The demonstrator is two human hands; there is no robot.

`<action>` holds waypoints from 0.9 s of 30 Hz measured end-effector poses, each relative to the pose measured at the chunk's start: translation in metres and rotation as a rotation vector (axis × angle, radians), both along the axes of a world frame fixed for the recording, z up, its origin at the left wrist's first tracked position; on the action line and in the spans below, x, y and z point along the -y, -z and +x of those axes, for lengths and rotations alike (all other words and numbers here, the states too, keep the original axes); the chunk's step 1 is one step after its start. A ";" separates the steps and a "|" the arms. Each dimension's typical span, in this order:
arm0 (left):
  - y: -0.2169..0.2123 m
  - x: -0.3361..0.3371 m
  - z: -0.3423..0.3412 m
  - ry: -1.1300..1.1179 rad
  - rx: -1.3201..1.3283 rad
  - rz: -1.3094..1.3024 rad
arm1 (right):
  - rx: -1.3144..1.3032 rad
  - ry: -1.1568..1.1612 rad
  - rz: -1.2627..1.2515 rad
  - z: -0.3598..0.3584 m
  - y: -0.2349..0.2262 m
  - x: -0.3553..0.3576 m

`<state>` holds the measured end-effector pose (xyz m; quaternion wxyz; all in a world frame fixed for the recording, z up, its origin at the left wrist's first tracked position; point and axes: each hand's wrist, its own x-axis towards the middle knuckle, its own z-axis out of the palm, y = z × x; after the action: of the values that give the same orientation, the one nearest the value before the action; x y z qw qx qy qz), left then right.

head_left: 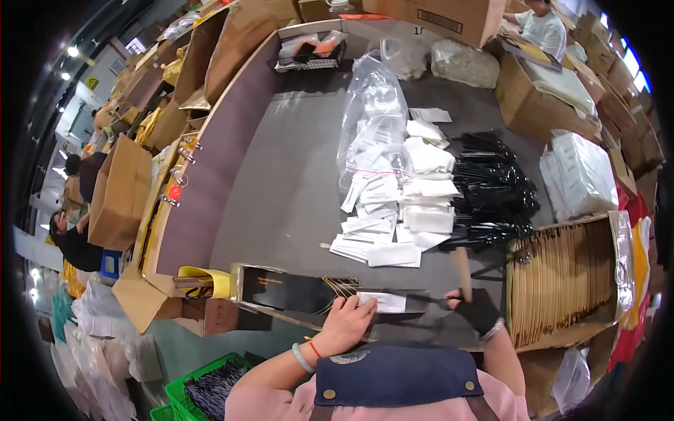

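Note:
My left hand [349, 324], with a red string and a pale bangle at its wrist, has its fingers closed on the left end of a small white packet [385, 302]. Just left of it lies a black printed card sleeve [291, 290] with gold lines, inside an open carton. My right hand [479, 312], in a black fingerless glove, pinches a tan flat strip [460, 272] that points away from me and is blurred. Between my hands a dark flat piece [421, 300] shows, its kind unclear. Beyond are piled white packets [393, 254] and shiny black wrapped pieces [495, 186].
A carton of upright tan card pieces [562, 281] stands at the right. A clear plastic bag [372, 91] covers the far packets. A wire basket [309, 52] sits at the back left. Green crates [203, 368] are below left. Another person [544, 31] works at the far right.

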<state>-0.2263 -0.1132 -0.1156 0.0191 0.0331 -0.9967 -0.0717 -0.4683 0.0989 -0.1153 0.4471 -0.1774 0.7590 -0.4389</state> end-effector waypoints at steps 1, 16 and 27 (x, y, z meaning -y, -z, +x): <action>-0.001 -0.003 0.002 0.009 0.004 0.006 | 0.042 -0.042 0.037 0.010 0.007 0.001; -0.025 0.037 0.017 -0.178 -0.044 0.213 | -0.792 -0.511 -0.060 0.037 0.017 0.017; -0.004 0.020 -0.027 -0.099 -0.039 0.288 | -0.650 -0.460 -0.611 0.080 0.022 0.079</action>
<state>-0.2533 -0.1333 -0.1119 0.0371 0.0833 -0.9727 -0.2132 -0.3882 0.0201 -0.1372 0.2004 -0.5905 0.6371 -0.4531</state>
